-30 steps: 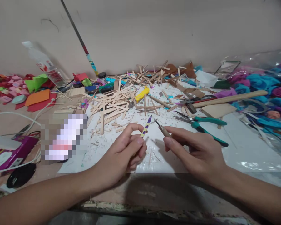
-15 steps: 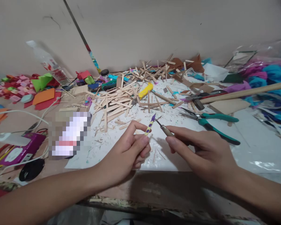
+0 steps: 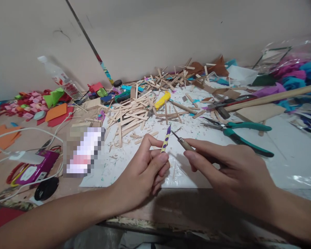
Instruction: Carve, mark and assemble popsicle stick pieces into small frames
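Note:
My left hand (image 3: 142, 173) is closed, pinching a small pointed stick (image 3: 166, 139) painted yellow with purple dots, its purple tip pointing up. My right hand (image 3: 233, 169) is closed on a slim craft knife (image 3: 182, 141) with a wooden handle. Its metal blade points left toward the stick's tip, a short gap away. Both hands hover over a white sheet (image 3: 248, 162) strewn with wood shavings, near the table's front edge.
A heap of popsicle sticks (image 3: 134, 114) lies behind the hands, with a yellow piece (image 3: 162, 100). Green-handled pliers (image 3: 238, 133) and a long wooden handle (image 3: 269, 98) lie to the right. A plastic bottle (image 3: 60, 79), coloured paper scraps (image 3: 36, 105), a purple device (image 3: 33, 169) with cables sit left.
The camera view has shifted, so the scene sits slightly further right and up. Both hands keep the same grips, with the blade still beside the stick's tip.

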A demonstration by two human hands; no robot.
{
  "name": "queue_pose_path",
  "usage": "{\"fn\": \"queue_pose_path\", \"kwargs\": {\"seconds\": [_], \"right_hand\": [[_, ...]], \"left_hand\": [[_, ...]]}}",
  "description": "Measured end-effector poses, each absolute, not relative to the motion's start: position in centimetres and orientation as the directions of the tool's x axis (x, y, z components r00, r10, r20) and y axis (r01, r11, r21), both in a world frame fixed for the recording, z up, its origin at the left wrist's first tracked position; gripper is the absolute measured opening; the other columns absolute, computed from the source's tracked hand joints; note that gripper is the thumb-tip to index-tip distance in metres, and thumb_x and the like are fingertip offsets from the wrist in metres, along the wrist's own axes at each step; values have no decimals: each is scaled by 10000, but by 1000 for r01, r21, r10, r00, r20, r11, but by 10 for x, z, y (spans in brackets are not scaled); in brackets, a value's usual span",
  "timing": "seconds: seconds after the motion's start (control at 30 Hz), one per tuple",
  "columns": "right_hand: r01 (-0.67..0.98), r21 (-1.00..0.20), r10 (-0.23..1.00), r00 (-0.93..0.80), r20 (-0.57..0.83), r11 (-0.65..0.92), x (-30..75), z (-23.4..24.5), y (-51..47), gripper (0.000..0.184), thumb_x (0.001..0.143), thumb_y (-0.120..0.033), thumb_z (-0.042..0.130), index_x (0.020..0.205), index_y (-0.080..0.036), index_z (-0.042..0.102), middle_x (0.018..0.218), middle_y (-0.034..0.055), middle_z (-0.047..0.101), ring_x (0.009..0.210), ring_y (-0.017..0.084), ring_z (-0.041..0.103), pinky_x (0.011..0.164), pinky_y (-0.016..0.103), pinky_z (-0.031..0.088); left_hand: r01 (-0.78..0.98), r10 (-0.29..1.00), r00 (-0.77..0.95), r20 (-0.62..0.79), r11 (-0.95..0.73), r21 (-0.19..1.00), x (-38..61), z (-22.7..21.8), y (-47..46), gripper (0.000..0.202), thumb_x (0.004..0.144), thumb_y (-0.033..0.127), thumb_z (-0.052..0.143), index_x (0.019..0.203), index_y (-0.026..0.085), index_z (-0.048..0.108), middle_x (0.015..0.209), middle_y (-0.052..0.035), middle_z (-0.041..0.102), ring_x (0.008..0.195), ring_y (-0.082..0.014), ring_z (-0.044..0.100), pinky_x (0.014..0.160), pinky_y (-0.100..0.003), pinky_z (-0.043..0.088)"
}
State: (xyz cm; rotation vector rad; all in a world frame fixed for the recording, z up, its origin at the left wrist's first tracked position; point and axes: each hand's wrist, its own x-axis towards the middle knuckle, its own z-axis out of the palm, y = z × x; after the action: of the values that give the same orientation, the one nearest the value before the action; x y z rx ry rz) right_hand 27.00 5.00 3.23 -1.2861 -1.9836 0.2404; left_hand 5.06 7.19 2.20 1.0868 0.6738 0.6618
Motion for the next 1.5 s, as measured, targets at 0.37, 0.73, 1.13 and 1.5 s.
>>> {"fn": "queue_pose_path", "kwargs": {"seconds": [0.37, 0.73, 1.13, 1.5], "right_hand": [[621, -691, 890, -21, 456, 369, 266, 35, 48, 203, 1017, -336, 636, 923, -239, 789, 547, -23, 630, 422, 115, 497, 402, 261, 375], [526, -782, 854, 181, 487, 334, 277, 34, 59, 143, 972, -327, 702, 1039, -227, 780, 577, -28, 651, 424, 116, 517, 419, 283, 414], [775, -533, 855, -19, 519, 341, 313, 19, 101, 351, 974, -325, 632, 1296, -258, 754, 1247, 108, 770, 972, 296, 727, 781, 426, 553], [997, 12, 970, -75, -231, 80, 403, 77, 122, 292, 903, -510, 692, 859, -229, 759, 832, 60, 767, 679, 237, 650, 601, 349, 380]], "left_hand": [[-138, 785, 600, -156, 294, 946, 52, 23, 70, 199, 1094, 420, 543, 1097, 299, 385, 705, 116, 449, 480, -38, 349, 414, -104, 439], [-259, 731, 673, -110, 372, 891, 54, 21, 73, 125, 1102, 367, 516, 1111, 293, 415, 741, 99, 529, 504, -28, 408, 537, -224, 624], [-228, 736, 658, -162, 399, 888, 50, 27, 71, 106, 1100, 338, 496, 1140, 295, 408, 774, 82, 575, 527, -42, 485, 645, -319, 663], [-191, 758, 626, -183, 377, 906, 46, 31, 70, 157, 1083, 375, 530, 1166, 320, 408, 776, 73, 579, 548, -68, 502, 599, -319, 666]]}}
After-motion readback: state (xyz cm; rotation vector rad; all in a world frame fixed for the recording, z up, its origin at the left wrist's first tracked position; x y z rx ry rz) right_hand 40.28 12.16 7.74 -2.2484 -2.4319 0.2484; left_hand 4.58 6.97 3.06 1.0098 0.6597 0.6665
